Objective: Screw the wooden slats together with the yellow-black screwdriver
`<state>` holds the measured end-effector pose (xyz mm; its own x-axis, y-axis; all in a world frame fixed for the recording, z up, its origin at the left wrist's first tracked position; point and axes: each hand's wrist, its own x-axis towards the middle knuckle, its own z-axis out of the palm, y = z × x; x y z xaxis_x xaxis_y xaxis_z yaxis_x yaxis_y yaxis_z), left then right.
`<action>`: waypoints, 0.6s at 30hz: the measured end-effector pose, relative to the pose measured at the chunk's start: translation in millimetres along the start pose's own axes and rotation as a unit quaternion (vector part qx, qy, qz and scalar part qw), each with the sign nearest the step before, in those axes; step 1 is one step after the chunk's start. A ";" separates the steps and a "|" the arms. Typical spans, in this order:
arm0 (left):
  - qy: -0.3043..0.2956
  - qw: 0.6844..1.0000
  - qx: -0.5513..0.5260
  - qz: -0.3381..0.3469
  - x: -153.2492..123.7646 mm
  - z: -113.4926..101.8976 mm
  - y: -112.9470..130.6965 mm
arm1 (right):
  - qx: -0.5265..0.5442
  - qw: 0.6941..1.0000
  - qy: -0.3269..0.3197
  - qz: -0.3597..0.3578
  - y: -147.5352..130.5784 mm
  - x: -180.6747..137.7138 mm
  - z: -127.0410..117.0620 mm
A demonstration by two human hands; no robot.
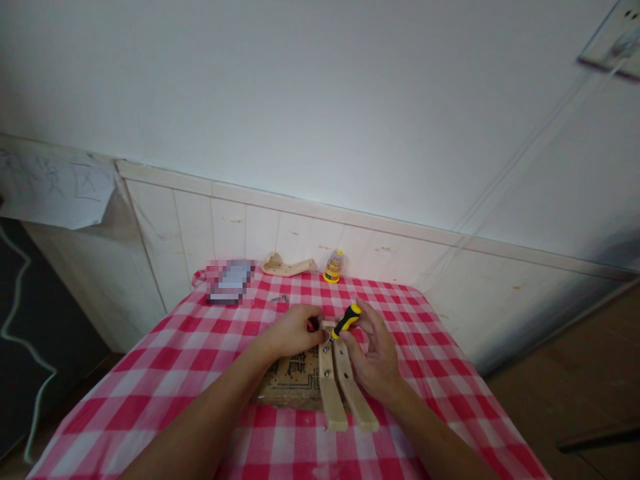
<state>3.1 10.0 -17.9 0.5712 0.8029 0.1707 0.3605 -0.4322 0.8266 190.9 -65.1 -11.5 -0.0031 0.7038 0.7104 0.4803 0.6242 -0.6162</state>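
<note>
My right hand [374,350] is closed around a yellow and black screwdriver [346,321], held at a slant. The screwdriver's tip meets the upper part of a pale wooden piece with two curved legs [331,398]. Screws or dark holes show along both legs. At the upper left end of this wood, my left hand [299,331] has its fingers curled against it; exactly what they pinch is hidden. Beneath the wood's left side lies a brown board with dark printed characters [290,381].
On the red and white checked tablecloth [210,373], a phone [231,282], another wooden piece [285,265] and a yellow-based clear bottle [333,266] stand or lie near the wall. Some small metal pieces [281,299] lie nearer. A wall socket [613,40] with a cord is upper right.
</note>
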 end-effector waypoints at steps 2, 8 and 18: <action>0.001 1.000 0.002 0.005 -0.6 -0.2 1.2 | 0.000 1.000 0.002 -0.005 0.5 -0.4 0.3; 0.001 0.999 0.035 0.007 -3.5 -2.5 6.8 | 0.008 1.000 -0.005 -0.002 -0.7 -0.3 1.1; 0.007 0.994 0.104 0.014 -4.9 -1.4 7.0 | 0.064 0.994 -0.066 0.054 -5.2 5.6 -3.9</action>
<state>1.8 3.6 -12.2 0.5739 0.7938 0.2011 0.4900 -0.5297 0.6924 191.9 -65.7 -3.0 -0.0773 0.8024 0.5917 0.3691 0.5743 -0.7307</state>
